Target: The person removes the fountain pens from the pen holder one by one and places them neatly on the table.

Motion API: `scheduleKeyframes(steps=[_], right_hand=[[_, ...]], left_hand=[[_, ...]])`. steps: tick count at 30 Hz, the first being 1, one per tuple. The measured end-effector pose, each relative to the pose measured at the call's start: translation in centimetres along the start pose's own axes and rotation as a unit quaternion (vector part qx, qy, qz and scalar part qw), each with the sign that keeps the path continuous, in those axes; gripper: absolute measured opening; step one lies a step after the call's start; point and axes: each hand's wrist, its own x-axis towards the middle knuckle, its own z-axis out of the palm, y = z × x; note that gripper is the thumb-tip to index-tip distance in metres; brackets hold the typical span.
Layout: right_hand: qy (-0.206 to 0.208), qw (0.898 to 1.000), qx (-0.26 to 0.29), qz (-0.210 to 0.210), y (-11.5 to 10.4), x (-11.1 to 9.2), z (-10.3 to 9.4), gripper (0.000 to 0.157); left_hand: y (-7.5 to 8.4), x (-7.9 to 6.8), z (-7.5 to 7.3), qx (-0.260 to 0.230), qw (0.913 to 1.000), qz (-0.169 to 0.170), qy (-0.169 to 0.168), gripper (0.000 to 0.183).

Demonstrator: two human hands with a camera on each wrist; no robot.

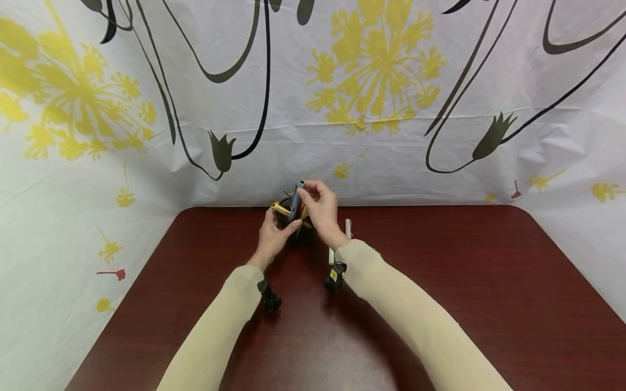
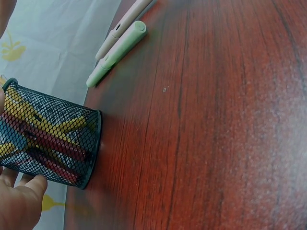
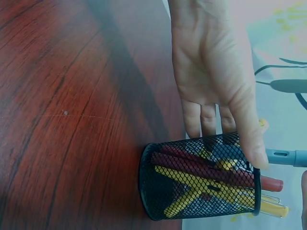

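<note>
Hanging behind the table, a white cloth (image 1: pixel 293 108) printed with yellow blooms and dark curling stems. Dark red wood-grain table (image 1: pixel 489 282) below it. Two cream sleeves (image 1: pixel 401 304) reach forward, a small black camera (image 1: pixel 270 298) at the left wrist, another (image 1: pixel 335 279) at the right.

Left hand (image 1: pixel 274 236): thumb and fingers wrapped round a black mesh pen cup (image 3: pixel 201 177), gripping from its left side. Cup appears upright at the table's far edge, mouth up.

Right hand (image 1: pixel 323 209): above the mouth, thumb and fingertips pinched on a blue-grey pen (image 1: pixel 295 202), its lower part inside the cup; other fingers' lie hard to tell.

Also in the cup: yellow pens (image 3: pixel 273 209) and a dark red pen (image 3: pixel 271 184), leaning crosswise. Right of the cup, on the table: a whitish pen (image 2: pixel 125 24) and a pale green pen (image 2: pixel 117 52), close together.
</note>
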Motion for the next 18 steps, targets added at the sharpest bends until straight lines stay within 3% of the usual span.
scheduleKeyframes(steps=[8,18], right_hand=[[0.03,0.999,0.035,0.003,-0.2,0.5,-0.6,0.021],[0.078,0.99,0.113,0.017,-0.8,1.7,-2.3,0.022]], left_hand=[[2.3,-1.3,-0.1,0.007,0.9999,0.0,-0.008,0.082],[-0.6,0.3,0.1,0.025,0.9996,0.002,0.015,0.084]])
